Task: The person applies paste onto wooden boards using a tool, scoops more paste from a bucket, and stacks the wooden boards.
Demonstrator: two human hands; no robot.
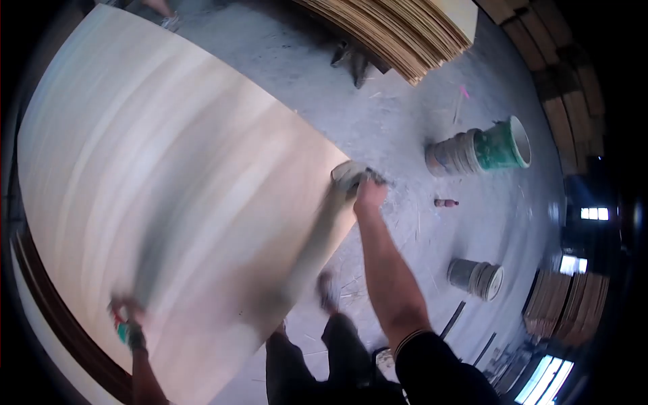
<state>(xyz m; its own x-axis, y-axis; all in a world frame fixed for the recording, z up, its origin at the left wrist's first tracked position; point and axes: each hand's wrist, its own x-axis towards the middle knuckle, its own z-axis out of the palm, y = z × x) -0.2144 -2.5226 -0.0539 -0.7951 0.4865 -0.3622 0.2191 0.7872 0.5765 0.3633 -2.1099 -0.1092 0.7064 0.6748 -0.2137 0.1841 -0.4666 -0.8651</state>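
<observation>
A large pale wooden sheet [223,196] fills the left and middle of the view. At its right corner my right hand [370,192] is closed round a greyish tool or pad [347,174], blurred, that touches the sheet. My left hand [129,316] is over the sheet's lower left part, smeared by motion. Something green [123,332] shows at it; whether the fingers grip it cannot be made out.
Stacked thin boards [398,34] stand at the top. Green and grey buckets [499,147] lie on the floor at right, near a small bottle [445,202] and another bucket [476,278]. More stacks [565,307] stand far right. Part of a person [158,8] shows at top left.
</observation>
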